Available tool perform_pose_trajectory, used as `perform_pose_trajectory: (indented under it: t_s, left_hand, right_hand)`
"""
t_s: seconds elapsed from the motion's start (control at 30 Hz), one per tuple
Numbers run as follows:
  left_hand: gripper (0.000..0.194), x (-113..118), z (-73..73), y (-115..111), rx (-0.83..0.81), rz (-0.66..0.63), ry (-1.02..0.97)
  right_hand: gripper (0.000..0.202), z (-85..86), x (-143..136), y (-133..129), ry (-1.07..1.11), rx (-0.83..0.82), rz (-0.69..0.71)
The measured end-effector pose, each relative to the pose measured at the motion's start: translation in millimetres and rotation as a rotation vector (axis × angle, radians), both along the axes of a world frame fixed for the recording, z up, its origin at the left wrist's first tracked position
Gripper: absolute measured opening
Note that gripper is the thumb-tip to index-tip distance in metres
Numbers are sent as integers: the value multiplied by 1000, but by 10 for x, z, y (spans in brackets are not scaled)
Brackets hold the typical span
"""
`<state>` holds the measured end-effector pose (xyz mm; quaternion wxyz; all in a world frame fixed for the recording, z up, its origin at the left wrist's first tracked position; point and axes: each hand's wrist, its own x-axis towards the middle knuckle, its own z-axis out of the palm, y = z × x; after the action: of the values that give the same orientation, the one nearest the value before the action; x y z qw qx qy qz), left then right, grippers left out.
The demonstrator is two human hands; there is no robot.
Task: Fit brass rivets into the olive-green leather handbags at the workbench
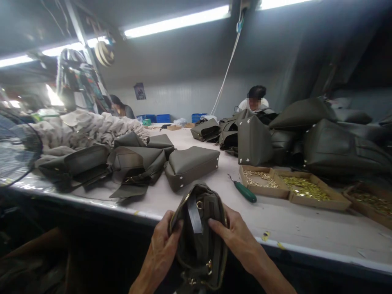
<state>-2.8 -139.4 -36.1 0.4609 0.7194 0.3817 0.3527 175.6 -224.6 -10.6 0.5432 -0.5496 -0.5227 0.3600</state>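
Between my two hands, at the front edge of the table, is a small dark olive zip bag [203,249], its mouth spread wide. My left hand [162,245] is closed on the left rim, thumb inside. On the other rim, my right hand [234,234] grips the fabric beside the gold zip, its thumb pressing the inner lining. A pale strip [195,216] and a gold ring [199,205] show inside the bag, with gold clips near its lower end. Just beyond lies a dark leather bag body [192,165] with metal feet.
A green-handled awl [245,192] lies right of centre, near cardboard trays of small gold hardware [306,190]. Dark bags [346,143] are piled at the right. More bag bodies [76,165], pale cloth [92,126] and a fan [20,149] are at the left. Two people sit beyond.
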Motion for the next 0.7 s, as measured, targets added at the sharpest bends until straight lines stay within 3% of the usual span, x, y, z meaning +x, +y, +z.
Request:
perform_pose_trajectory:
  t_s: [0.17,0.27,0.43,0.53,0.6,0.7]
  left_hand:
    - [32,105,72,129,162,120,30]
    - [28,247,35,102,285,109,69]
    - [28,434,-6,124,238,149,42]
    - [30,522,-5,153,195,184,0]
    - [31,575,-57,125,185,175,-1]
    - [36,614,-189,9,176,158,55]
  right_hand:
    - [24,13,336,285,-649,-34,-477]
    - [34,36,449,461,-816,-136,-677]
    - [38,114,436,469,-697,1,-613]
    - [63,-38,361,400,-735,33,-464]
    - [72,-201,339,385,-844,-53,-406]
    - [64,-360,430,414,-991,-292,-446]
